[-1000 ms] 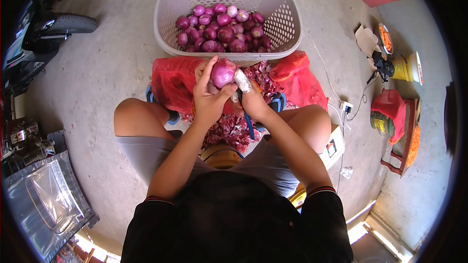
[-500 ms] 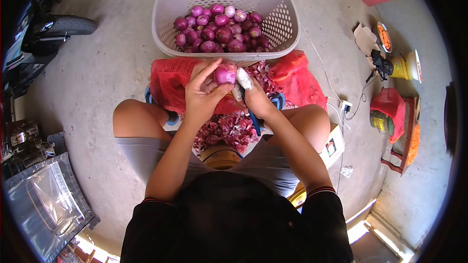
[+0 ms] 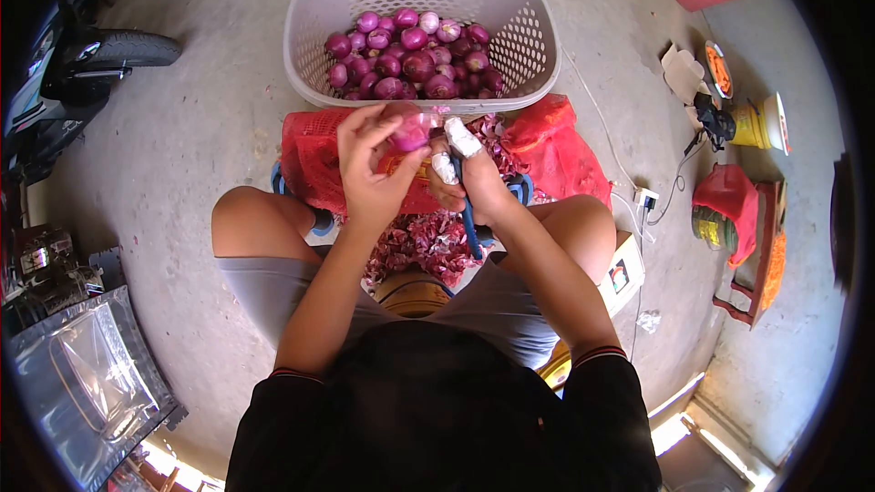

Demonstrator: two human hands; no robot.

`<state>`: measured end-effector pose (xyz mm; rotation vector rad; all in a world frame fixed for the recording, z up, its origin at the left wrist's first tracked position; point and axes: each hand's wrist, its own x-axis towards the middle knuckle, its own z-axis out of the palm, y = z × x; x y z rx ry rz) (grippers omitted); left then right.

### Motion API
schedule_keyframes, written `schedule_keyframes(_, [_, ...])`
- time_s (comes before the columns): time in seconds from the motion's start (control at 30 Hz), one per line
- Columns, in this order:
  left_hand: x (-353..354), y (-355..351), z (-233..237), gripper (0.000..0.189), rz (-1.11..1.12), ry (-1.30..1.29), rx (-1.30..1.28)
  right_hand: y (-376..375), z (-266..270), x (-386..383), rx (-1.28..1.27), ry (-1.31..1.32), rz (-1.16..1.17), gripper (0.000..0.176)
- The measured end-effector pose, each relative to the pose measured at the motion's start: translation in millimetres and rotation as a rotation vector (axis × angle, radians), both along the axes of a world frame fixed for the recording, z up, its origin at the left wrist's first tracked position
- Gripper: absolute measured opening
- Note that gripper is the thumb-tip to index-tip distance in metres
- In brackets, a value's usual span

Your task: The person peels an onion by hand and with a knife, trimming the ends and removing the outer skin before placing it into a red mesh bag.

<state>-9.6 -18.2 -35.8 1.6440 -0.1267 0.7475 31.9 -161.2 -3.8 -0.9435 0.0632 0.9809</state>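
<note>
My left hand (image 3: 372, 164) holds a purple onion (image 3: 409, 130), slightly blurred, between its fingers and thumb. To the right of it, my right hand (image 3: 476, 178) is wrapped round a blue-handled tool (image 3: 470, 226); the tool's working end is hidden. White wrapping covers the thumb and a fingertip of that hand. Past both hands stands a grey basket (image 3: 303, 46) with several purple onions (image 3: 418, 65) inside. Loose onion skins (image 3: 422, 246) lie below the hands, between my legs.
Red mesh sacks (image 3: 310, 150) (image 3: 565, 155) lie before the basket. A power strip (image 3: 646, 198) with cables is on the floor at right, near a yellow bucket (image 3: 751, 126). A wheel (image 3: 137, 47) stands at upper left.
The onion has moved slightly left and up with my left hand and looks turned. My right hand has shifted a little, separating from the onion, with its wrapped fingers more visible.
</note>
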Motion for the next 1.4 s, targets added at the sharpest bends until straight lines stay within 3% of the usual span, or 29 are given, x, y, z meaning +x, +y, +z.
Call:
schedule_keyframes(0.03, [1.6, 2.1, -0.3, 0.053, 0.012, 0.005, 0.0, -1.9, -0.3, 0.8, 0.018, -0.029, 0.021, 0.055])
schedule_keyframes(0.07, [2.7, 1.0, -0.5, 0.054, -0.118, -0.001, -0.234, -4.0, -0.7, 2.1, 0.036, -0.058, 0.042, 0.056])
schedule_keyframes(0.13, [0.8, 2.7, 0.0, 0.054, -0.191, 0.069, -0.369, -8.5, -3.0, 5.7, 0.04, -0.127, 0.052, 0.056])
schedule_keyframes(0.23, [-2.2, 4.2, -2.5, 0.051, -0.222, 0.173, -0.488, -15.6, 0.5, 12.8, -0.127, -0.248, 0.011, 0.056])
schedule_keyframes(0.37, [-3.9, 3.8, 0.0, 0.049, -0.229, 0.247, -0.63, -35.5, 15.1, 23.2, -0.561, -0.681, 0.116, 0.032])
schedule_keyframes(0.4, [-3.9, 3.7, 2.8, 0.05, -0.237, 0.249, -0.677, -38.9, 9.5, 27.8, -0.686, -0.902, 0.11, 0.025])
schedule_keyframes(0.5, [-4.9, 5.9, 6.5, 0.049, -0.269, 0.282, -0.634, -50.6, 8.6, 34.8, -1.049, -1.145, 0.154, 0.028])
schedule_keyframes(0.63, [-5.5, 6.0, 10.6, 0.047, -0.276, 0.311, -0.721, -52.9, 15.4, 37.4, -1.318, -1.217, 0.384, 0.046])
schedule_keyframes(0.67, [-5.2, 6.1, 10.4, 0.046, -0.265, 0.321, -0.723, -52.1, 18.3, 36.9, -1.29, -1.211, 0.421, 0.049])
schedule_keyframes(0.77, [-6.4, 9.9, 10.4, 0.043, -0.277, 0.427, -0.713, -50.2, 15.9, 33.3, -1.048, -1.258, 0.215, 0.045])
schedule_keyframes(0.97, [-9.2, 12.5, 6.4, 0.044, -0.362, 0.54, -0.647, -31.3, 27.5, 26.0, -0.808, -1.446, 0.155, 0.035])
schedule_keyframes(1.4, [-7.6, 12.5, 9.0, 0.039, -0.382, 0.57, -0.533, -24.2, 17.6, 20.5, -0.866, -1.537, 0.227, 0.037])
